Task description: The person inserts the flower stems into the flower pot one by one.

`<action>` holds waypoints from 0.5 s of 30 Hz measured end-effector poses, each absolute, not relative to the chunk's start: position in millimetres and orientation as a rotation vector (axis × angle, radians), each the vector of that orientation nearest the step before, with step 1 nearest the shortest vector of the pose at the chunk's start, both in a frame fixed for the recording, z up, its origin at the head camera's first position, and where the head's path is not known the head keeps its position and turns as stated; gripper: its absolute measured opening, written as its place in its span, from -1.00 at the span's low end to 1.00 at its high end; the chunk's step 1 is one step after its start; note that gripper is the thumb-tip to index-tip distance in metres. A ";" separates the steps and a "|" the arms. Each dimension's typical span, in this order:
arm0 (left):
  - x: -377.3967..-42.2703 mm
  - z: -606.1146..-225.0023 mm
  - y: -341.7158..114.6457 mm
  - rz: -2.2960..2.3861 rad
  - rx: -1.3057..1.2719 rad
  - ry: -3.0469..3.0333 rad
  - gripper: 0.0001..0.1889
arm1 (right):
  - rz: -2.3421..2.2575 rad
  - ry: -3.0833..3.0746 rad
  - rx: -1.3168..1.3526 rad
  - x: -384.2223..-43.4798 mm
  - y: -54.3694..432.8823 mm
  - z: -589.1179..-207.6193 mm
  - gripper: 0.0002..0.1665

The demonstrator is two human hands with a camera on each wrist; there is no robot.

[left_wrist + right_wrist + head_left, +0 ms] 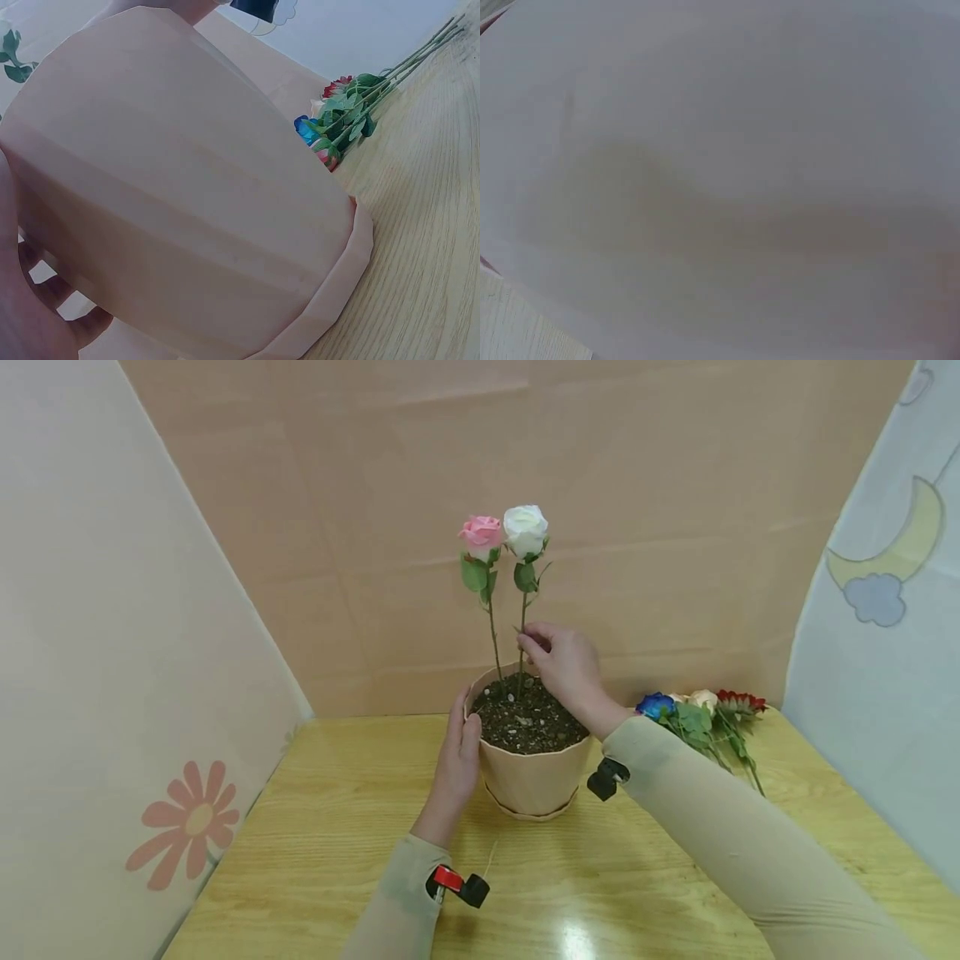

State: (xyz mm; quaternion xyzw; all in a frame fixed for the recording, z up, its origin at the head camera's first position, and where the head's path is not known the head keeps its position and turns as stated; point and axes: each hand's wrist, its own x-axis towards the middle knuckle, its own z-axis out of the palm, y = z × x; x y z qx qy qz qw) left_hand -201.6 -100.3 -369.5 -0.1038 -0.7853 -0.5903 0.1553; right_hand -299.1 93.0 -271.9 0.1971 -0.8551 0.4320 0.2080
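A beige flower pot [534, 781] filled with dark soil [525, 722] stands on a saucer. My left hand [459, 747] holds the pot's left side, its thumb near the rim; the left wrist view shows its fingers around the pot wall [180, 172]. Above the soil, my right hand [566, 664] pinches the stem of a white rose [526, 531] between thumb and forefinger. A pink rose [481, 535] stands upright just left of it, its stem in the soil. A blurred pale surface [727, 150] fills most of the right wrist view, and the right hand's fingers are hidden there.
On the wooden table [337, 827], right of the pot, lie several loose flowers: a blue rose [656, 705], cream blooms [702, 699] and a red flower [741, 702]. A tan backdrop [375, 527] rises behind, with pale cloth walls [90, 610] at both sides.
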 end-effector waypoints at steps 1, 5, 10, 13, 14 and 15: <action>-201.6 -369.3 -100.6 -1.689 -0.293 -2.250 -0.41 | 1.180 -2.385 0.547 -299.1 92.3 -271.9 -0.65; -202.3 -369.2 -101.6 -1.688 -0.295 -2.245 -0.40 | 1.124 -2.410 0.544 -299.4 90.2 -272.6 -0.62; -203.2 -369.6 -102.6 -1.695 -0.315 -2.239 -0.40 | 1.100 -2.428 0.545 -299.8 89.0 -273.7 -0.61; -203.8 -369.8 -103.0 -1.698 -0.318 -2.239 -0.39 | 1.101 -2.423 0.548 -300.0 88.9 -274.0 -0.62; -203.8 -369.9 -103.1 -1.700 -0.318 -2.238 -0.39 | 1.103 -2.423 0.549 -300.0 88.9 -274.1 -0.62; -203.9 -370.2 -103.4 -1.700 -0.317 -2.238 -0.39 | 1.097 -2.423 0.551 -299.9 88.9 -274.0 -0.62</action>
